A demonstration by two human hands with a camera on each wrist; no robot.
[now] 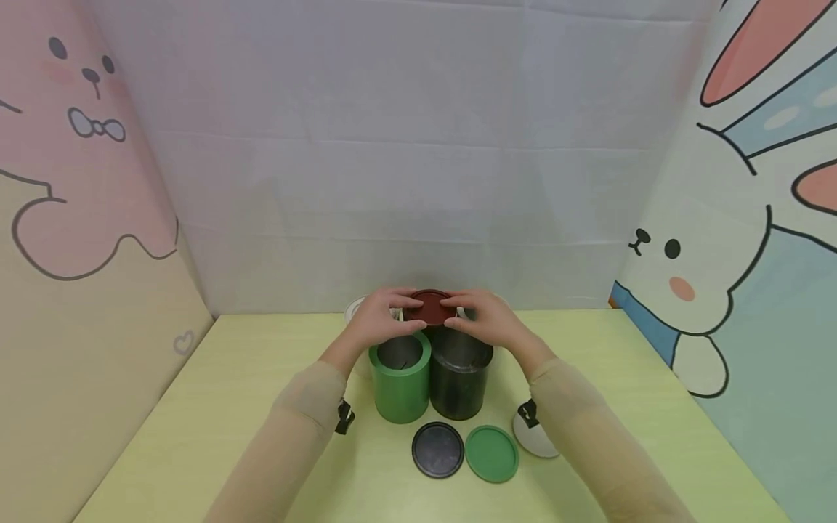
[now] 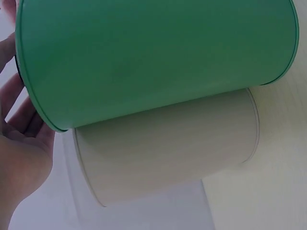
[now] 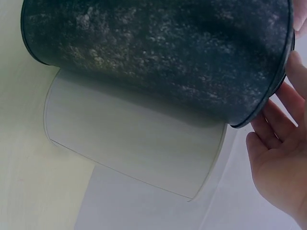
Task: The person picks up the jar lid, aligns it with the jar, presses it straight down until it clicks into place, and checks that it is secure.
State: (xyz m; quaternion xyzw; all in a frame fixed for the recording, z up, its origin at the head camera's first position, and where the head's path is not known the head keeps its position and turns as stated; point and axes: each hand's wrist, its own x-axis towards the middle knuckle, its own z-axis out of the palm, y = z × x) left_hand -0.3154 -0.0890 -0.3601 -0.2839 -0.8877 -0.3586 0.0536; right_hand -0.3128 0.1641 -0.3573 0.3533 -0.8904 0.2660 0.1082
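Note:
Both hands hold a dark red round lid [image 1: 429, 308] at the back of the can group, with fingers and thumbs at its rim. My left hand [image 1: 379, 317] grips its left side, above the green can [image 1: 401, 392]. On the right side is my right hand [image 1: 487, 317], just beyond the black can [image 1: 458, 388]. The green and black cans stand upright and lidless, side by side. What lies under the red lid is mostly hidden. In the left wrist view a pale can [image 2: 163, 153] sits behind the green one; the right wrist view has a white can [image 3: 134, 134] behind the black one.
In front of the cans lie a black lid [image 1: 438, 450], a green lid [image 1: 492, 454] and a white lid [image 1: 536, 438], partly under the right forearm. The pale yellow table [image 1: 248, 392] meets a white cloth backdrop [image 1: 405, 181] right behind the cans.

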